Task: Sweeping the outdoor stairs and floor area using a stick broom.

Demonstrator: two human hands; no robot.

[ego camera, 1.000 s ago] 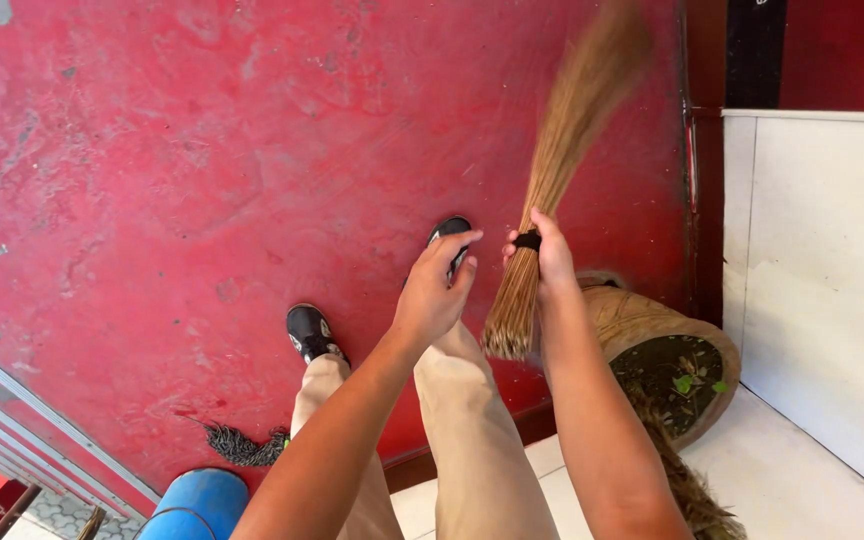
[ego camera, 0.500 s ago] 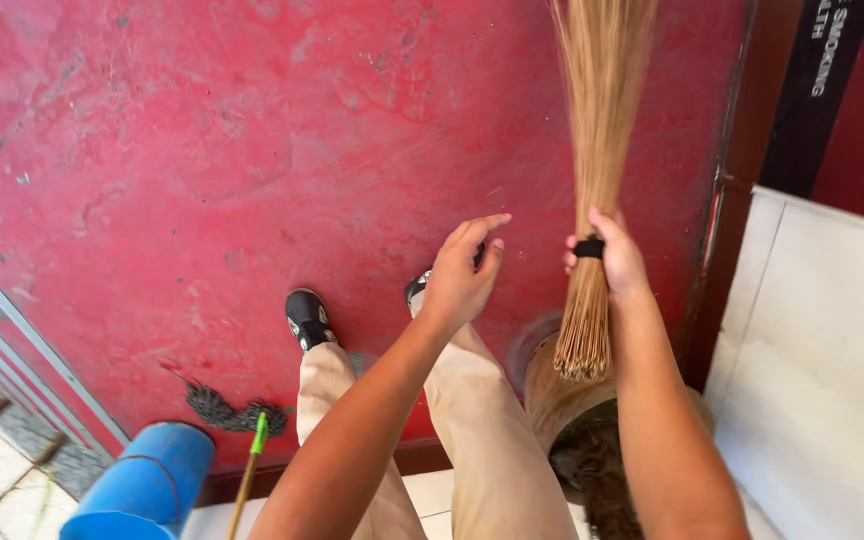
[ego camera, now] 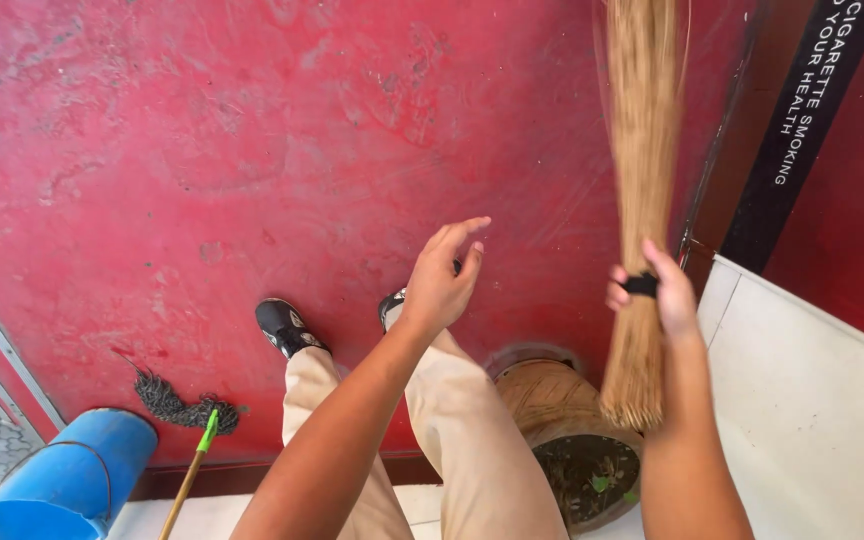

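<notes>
A bundle broom of thin tan sticks (ego camera: 642, 150) stands nearly upright at the right of the view, its long brush end rising past the top edge and its shorter cut end pointing down toward a round woven planter (ego camera: 562, 410). A black band wraps the bundle at the place where the right hand (ego camera: 664, 295) closes around it, fingers curled over the sticks and the thumb side toward the camera, so this hand has a firm hold of the broom. The sticks look blurred along their length. The left hand (ego camera: 442, 280) is held out in the air to the left of the broom, well apart from it, open with the fingers spread and slightly bent, grasping nothing. Below the hands the person's legs in beige trousers (ego camera: 462, 440) run down to two dark shoes (ego camera: 287, 325) planted on a worn red floor (ego camera: 202, 150). The planter sits just beside the right leg and holds dark soil with a few small green leaves. At the lower left a blue bucket (ego camera: 62, 480) lies beside a mop with a dark stringy head (ego camera: 177, 405) and a green collar on a pale handle. A white panel (ego camera: 812, 400) fills the lower right, and a black strip with white lettering (ego camera: 802, 110) runs up the right edge.
</notes>
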